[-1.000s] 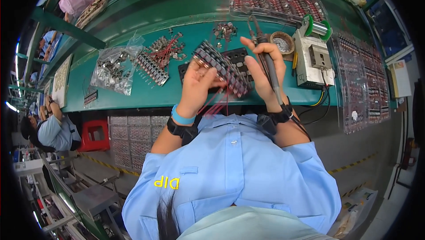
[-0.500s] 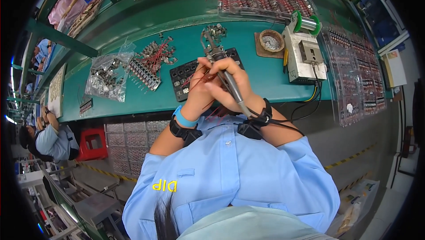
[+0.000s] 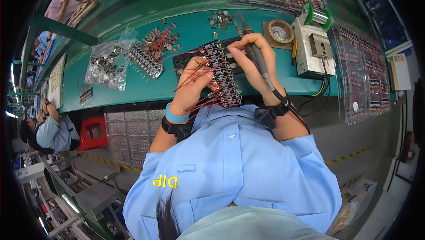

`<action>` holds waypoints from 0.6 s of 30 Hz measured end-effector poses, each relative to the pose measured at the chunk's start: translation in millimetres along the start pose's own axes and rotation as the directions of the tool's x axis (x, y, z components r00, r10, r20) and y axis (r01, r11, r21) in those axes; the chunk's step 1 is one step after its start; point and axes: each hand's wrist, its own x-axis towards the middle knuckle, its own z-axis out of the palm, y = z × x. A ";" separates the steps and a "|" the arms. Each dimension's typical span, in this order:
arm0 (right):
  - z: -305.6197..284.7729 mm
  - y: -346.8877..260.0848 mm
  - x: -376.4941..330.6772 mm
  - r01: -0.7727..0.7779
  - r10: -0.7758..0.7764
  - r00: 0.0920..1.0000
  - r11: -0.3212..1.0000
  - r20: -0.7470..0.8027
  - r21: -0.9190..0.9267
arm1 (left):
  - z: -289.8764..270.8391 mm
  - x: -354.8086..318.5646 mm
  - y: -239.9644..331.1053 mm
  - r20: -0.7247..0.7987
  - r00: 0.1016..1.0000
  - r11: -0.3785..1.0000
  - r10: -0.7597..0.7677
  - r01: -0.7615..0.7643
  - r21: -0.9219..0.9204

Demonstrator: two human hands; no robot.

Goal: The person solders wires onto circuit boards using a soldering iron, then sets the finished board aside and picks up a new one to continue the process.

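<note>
My left hand (image 3: 189, 90) is closed on a long strip of small circuit boards (image 3: 226, 78), its fingers at the left edge. The strip stands tilted over the table's front edge, with thin red wires (image 3: 177, 56) trailing left from it. In my right hand (image 3: 259, 54) is a soldering iron (image 3: 264, 68), held like a pen. Its tip points away, beyond the strip's far end and apart from it. Partly hidden behind the strip and my hands lies a black slotted fixture (image 3: 180, 60). Small metal parts (image 3: 220, 19) lie beyond it.
To the right stand a round bowl (image 3: 281, 32) and a soldering station (image 3: 305, 45) topped by a solder spool (image 3: 318, 17). A plastic bag of parts (image 3: 106, 69) and another board strip (image 3: 148, 63) lie left. Filled trays (image 3: 363, 76) flank the right side. Another person (image 3: 55, 127) sits far left.
The board strip has come up into clear view in my left hand. My right hand and the soldering iron have moved right, away from my left hand, uncovering the fixture's surroundings.
</note>
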 end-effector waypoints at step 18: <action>-3.8 3.6 -8.1 -0.139 0.136 0.990 0.986 0.038 0.092 | 20.5 -8.6 -0.5 0.039 0.994 0.978 -0.102 0.093 0.187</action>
